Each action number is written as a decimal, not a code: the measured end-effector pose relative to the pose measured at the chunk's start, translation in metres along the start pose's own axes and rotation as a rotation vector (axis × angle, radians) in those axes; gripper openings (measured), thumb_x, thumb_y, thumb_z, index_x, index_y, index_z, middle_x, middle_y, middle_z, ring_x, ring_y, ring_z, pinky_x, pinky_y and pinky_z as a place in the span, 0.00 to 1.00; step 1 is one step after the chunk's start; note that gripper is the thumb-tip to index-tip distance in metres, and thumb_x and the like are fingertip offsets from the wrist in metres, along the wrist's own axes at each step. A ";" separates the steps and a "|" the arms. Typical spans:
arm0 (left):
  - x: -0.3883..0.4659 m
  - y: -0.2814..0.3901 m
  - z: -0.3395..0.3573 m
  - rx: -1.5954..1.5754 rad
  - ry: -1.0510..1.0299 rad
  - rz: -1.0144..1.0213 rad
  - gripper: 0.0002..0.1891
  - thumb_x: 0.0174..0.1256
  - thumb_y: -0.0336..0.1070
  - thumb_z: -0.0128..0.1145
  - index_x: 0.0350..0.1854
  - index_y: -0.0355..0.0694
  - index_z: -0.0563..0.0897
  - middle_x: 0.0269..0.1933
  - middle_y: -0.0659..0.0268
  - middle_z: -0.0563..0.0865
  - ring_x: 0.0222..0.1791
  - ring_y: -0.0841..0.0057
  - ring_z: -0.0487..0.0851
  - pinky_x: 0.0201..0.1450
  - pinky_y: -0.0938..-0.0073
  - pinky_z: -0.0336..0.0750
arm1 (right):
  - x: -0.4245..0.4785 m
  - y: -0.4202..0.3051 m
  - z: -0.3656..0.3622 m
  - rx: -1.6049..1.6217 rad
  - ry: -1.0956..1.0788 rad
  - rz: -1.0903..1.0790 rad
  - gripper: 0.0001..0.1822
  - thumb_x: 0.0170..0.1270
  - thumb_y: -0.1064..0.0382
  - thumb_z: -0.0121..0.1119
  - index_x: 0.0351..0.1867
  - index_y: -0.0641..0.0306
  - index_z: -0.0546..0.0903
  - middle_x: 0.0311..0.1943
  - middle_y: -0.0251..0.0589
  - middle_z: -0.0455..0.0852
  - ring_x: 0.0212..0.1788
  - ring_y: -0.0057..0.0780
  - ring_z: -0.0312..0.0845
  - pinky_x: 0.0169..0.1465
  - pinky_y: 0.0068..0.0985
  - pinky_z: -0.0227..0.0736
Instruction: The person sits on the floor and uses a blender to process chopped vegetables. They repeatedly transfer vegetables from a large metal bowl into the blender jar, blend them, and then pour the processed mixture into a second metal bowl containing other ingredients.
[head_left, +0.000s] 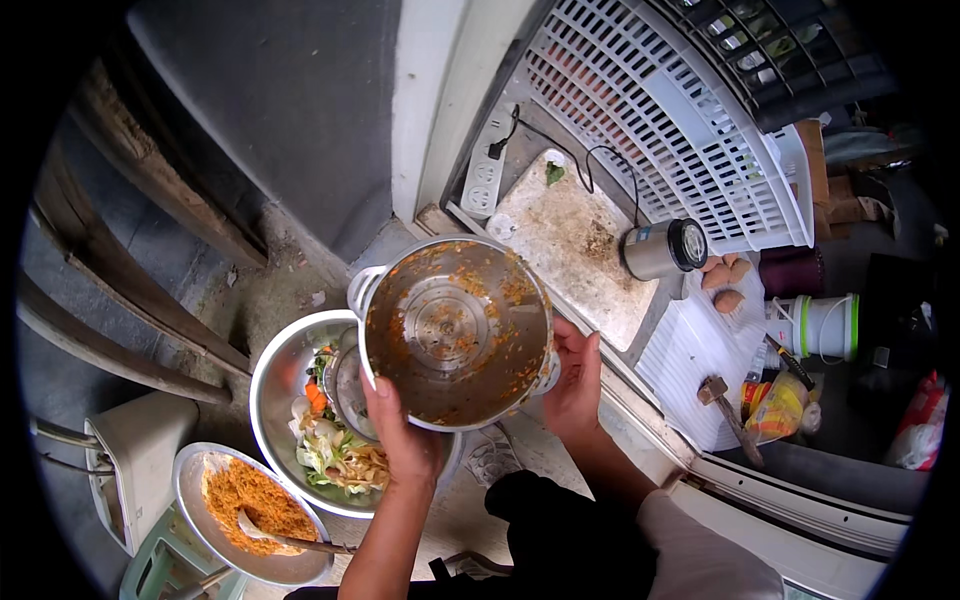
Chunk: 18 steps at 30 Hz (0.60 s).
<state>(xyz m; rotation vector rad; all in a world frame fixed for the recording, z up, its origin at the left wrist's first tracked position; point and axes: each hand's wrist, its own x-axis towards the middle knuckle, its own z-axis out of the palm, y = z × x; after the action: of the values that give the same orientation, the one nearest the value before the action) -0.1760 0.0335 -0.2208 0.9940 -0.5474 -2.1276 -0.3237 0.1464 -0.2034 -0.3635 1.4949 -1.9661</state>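
Between my two hands is a metal pot (450, 322) with two side handles, tipped so its inside faces me. Orange and green chopped bits cling to its bottom and wall. My left hand (405, 439) grips the rim at the lower left. On the other side, my right hand (576, 382) holds the pot near its right handle. Partly hidden below it is a large steel basin (262, 420) with cabbage leaves (330, 450) and carrot pieces (316, 396). A smaller metal bowl (187, 469) holds an orange shredded mixture (251, 499) and a spoon (259, 529).
A stained white board (559, 217) lies right of the door frame, with a metal appliance (660, 249) on it. Beyond stand a white plastic crate (660, 120), a power strip (487, 169), a hammer (724, 412) and a bucket (817, 326). Wooden beams (127, 292) lean at left.
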 end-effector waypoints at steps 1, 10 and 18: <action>0.004 -0.009 0.023 -0.022 -0.048 -0.035 0.39 0.74 0.66 0.49 0.76 0.42 0.64 0.75 0.63 0.69 0.74 0.65 0.66 0.77 0.60 0.57 | 0.002 -0.008 -0.011 -0.007 0.078 -0.057 0.37 0.81 0.36 0.29 0.67 0.69 0.72 0.62 0.43 0.80 0.65 0.33 0.72 0.70 0.35 0.63; 0.046 -0.071 0.132 0.298 -0.291 -0.104 0.43 0.77 0.68 0.40 0.80 0.38 0.54 0.79 0.61 0.60 0.79 0.69 0.56 0.80 0.63 0.47 | 0.023 -0.014 -0.084 0.119 0.298 -0.170 0.33 0.80 0.39 0.39 0.73 0.63 0.65 0.73 0.39 0.68 0.74 0.31 0.61 0.76 0.38 0.50; 0.085 -0.110 0.143 0.764 -0.353 0.017 0.49 0.70 0.76 0.40 0.80 0.39 0.56 0.72 0.43 0.61 0.74 0.49 0.57 0.78 0.58 0.50 | 0.050 -0.010 -0.109 0.057 0.464 -0.090 0.30 0.78 0.40 0.47 0.71 0.55 0.69 0.72 0.30 0.71 0.75 0.25 0.59 0.76 0.37 0.49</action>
<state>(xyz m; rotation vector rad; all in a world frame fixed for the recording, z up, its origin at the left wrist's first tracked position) -0.3738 0.0522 -0.2431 0.9771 -1.6164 -2.1117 -0.4268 0.1997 -0.2366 0.0613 1.7191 -2.2651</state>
